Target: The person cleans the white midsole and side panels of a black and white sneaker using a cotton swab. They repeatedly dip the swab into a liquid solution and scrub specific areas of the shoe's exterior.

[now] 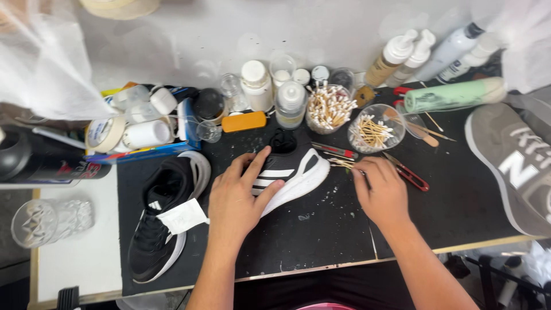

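Note:
My left hand point(235, 198) grips a black sneaker with white stripes and a white sole point(295, 172), tipped on its side in the middle of the black mat point(321, 229). My right hand point(383, 192) rests on the mat just right of that shoe, its fingers pinched around a thin cotton swab point(344, 164) near the shoe's sole. The matching black sneaker point(163, 218) lies to the left, with a white paper tag point(182, 216) on it.
Two cups of cotton swabs point(328, 109) point(376, 129), bottles and jars point(256, 85), tape rolls point(106, 133), red-handled cutters point(408, 172) and a green roll point(453, 95) crowd the back. A grey sneaker point(513, 166) lies right; a glass point(43, 221) left.

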